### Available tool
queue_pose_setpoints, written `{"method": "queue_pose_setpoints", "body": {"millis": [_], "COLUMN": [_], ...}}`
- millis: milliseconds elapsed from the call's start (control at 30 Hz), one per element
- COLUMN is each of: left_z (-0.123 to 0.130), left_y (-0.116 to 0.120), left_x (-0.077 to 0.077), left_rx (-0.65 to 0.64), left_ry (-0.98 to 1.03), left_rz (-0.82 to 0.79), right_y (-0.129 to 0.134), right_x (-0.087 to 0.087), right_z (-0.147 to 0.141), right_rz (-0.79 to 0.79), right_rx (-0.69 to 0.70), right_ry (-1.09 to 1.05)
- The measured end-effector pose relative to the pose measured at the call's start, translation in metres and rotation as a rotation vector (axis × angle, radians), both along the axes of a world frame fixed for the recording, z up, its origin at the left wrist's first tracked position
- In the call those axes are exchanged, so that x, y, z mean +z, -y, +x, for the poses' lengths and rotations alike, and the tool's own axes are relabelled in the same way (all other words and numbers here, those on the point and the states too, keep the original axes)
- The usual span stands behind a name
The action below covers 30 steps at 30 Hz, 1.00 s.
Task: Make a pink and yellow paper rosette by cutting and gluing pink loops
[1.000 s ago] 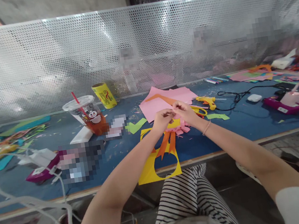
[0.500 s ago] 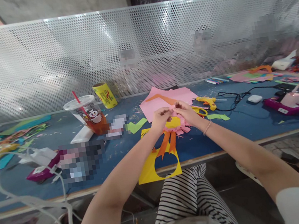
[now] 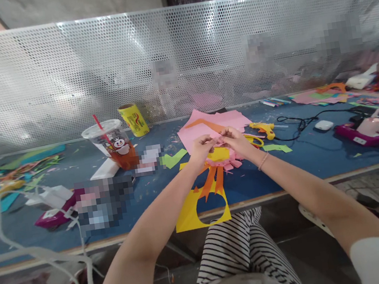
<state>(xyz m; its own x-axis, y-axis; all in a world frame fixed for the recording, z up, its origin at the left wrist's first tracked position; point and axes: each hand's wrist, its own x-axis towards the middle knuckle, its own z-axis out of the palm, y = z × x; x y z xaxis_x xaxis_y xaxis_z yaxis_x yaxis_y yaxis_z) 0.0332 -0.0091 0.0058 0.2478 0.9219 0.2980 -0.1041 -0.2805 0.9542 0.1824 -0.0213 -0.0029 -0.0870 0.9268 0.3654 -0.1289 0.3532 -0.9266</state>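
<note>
My left hand point(image 3: 202, 150) and my right hand point(image 3: 233, 142) meet above the table with fingertips pinched. A small piece of pink paper point(image 3: 217, 141) is held between them, partly hidden by the fingers. Right under the hands lies a paper rosette with a yellow centre point(image 3: 218, 154), pink looped edging point(image 3: 230, 164) and forked orange paper tails point(image 3: 213, 182). The tails rest over a yellow sheet point(image 3: 187, 211) with a round hole cut in it, which juts past the table's front edge. Behind the hands are pink paper sheets point(image 3: 189, 138) with an orange strip on top.
Yellow scissors point(image 3: 256, 140) and a yellow glue gun point(image 3: 263, 130) lie right of the hands. Green scraps point(image 3: 175, 158) sit to the left, near a drink cup point(image 3: 117, 145) and yellow tape roll point(image 3: 133, 120). Purple power strips point(image 3: 361, 134) with cables flank both sides; a perforated metal screen point(image 3: 195, 60) stands behind.
The pink paper between my fingers has turned and shows less of its face. Both hands stay at almost the same place over the rosette.
</note>
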Motion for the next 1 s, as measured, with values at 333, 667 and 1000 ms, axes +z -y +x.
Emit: {"method": "queue_pose_setpoints", "body": {"millis": [333, 667, 1000], "left_z": [-0.001, -0.004, -0.004], "left_y": [-0.002, -0.003, -0.002], "left_x": [-0.002, 0.004, 0.004], "left_rx": [0.002, 0.008, -0.006], "left_ry": [-0.058, 0.137, 0.106], "left_rz": [-0.002, -0.127, -0.224], "right_y": [0.000, -0.027, -0.040], "right_x": [0.006, -0.005, -0.023], "right_z": [-0.001, 0.157, 0.170], "right_rz": [0.044, -0.341, -0.269], "right_rx": [-0.036, -0.956, -0.733], "right_ry": [0.147, 1.245, 1.221]}}
